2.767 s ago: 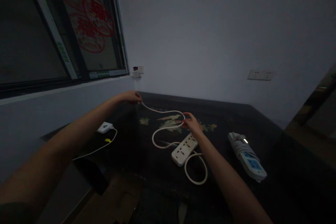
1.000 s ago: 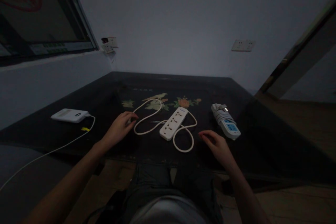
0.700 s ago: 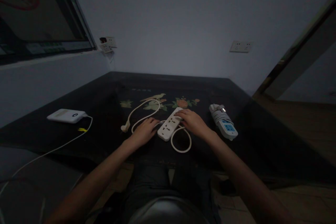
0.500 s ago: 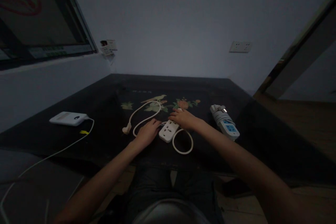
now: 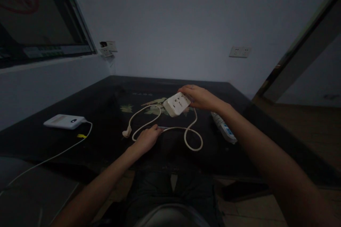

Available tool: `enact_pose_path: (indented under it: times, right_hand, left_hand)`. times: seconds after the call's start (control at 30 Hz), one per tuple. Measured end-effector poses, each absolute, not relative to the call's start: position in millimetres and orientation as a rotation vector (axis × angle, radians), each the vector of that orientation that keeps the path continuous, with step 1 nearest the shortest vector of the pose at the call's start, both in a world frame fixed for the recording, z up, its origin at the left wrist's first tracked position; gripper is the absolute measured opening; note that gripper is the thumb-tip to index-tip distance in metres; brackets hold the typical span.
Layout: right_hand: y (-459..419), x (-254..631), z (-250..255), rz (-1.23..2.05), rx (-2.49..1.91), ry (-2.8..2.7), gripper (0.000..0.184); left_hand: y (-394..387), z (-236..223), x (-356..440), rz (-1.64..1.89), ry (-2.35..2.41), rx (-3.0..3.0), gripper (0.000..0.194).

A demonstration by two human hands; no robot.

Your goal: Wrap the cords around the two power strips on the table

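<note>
My right hand [image 5: 195,96] grips the far end of a white power strip [image 5: 176,104], which is raised above the black table and tilted, its socket face toward me. The strip's white cord [image 5: 194,149] hangs from that end and makes a loop on the table. My left hand [image 5: 147,138] lies low on the table with its fingers closed on the cord. A thin shiny strip shows just beyond those fingertips; what it is I cannot make out. The cord curves on to its plug [image 5: 127,132], left of my left hand.
A second power strip [image 5: 226,131] with blue sockets lies at right, partly behind my right forearm. At left sits a white device [image 5: 64,121] with a cable and a yellow tag [image 5: 81,136]. Wall sockets [image 5: 239,51] are above the black table [image 5: 170,159].
My right hand has lifted the power strip off the table and tilted it. The cord's loop has shifted right. My left hand has stayed low, moving slightly.
</note>
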State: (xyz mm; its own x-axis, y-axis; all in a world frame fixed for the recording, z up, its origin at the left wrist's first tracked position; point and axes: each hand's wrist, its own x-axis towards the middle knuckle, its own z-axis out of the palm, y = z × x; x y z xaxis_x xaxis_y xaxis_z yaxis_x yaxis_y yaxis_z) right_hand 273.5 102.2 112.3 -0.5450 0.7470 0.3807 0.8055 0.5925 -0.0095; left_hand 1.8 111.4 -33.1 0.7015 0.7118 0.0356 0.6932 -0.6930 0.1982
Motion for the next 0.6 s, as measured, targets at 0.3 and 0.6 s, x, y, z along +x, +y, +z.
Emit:
enact_pose_path:
  times: [0.3, 0.6]
  right_hand:
    - [76, 292, 196, -0.547, -1.104, -2.218, 0.055]
    - [31, 255, 232, -0.52, -0.934, -2.146, 0.05]
  left_hand:
    - [102, -17, -4, 0.086, 0.928, 2.911, 0.042]
    - [100, -6, 48, 0.474, 0.831, 2.778, 0.067]
